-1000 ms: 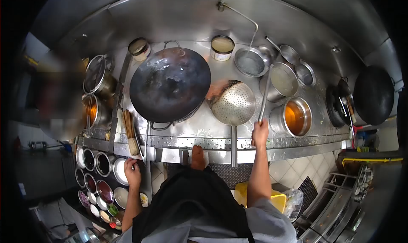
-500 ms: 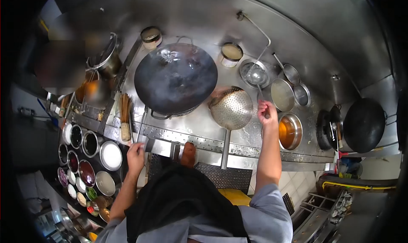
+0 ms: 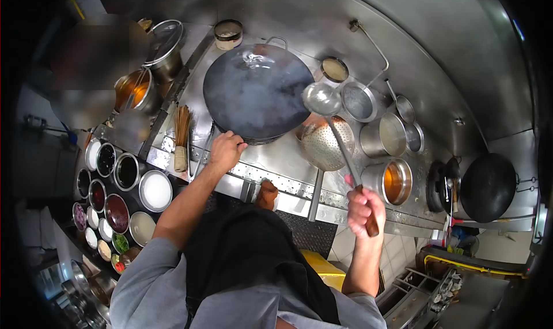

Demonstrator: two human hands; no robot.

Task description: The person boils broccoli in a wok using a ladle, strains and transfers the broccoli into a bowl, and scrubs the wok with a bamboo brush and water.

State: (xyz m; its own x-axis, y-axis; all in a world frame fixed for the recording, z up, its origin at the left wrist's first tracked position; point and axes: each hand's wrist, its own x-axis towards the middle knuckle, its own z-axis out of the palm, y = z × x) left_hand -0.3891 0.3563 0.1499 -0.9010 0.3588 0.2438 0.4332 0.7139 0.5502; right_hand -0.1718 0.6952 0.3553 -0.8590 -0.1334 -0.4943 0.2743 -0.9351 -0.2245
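Note:
Steam rises from a large dark wok (image 3: 253, 93) on the stove. My left hand (image 3: 227, 150) is closed at the wok's near edge, where its near handle sits; the fingers cover what they grip. My right hand (image 3: 364, 209) is wrapped round the wooden-ended handle of a metal ladle (image 3: 322, 99). The ladle's bowl is raised beside the wok's right rim, over the upper edge of a perforated strainer (image 3: 327, 147). That strainer rests on the counter with its handle toward me.
Right of the strainer stand a pot of pale liquid (image 3: 393, 134) and a pot of orange liquid (image 3: 397, 182). A bamboo brush (image 3: 181, 136) lies left of the wok. Bowls of ingredients (image 3: 155, 191) fill the lower left. A blurred person (image 3: 95, 58) is at the upper left.
My left hand has moved up from the counter's front edge to the wok's near edge. My right hand has lifted the ladle out of the bowl by the tap and brought it left toward the wok.

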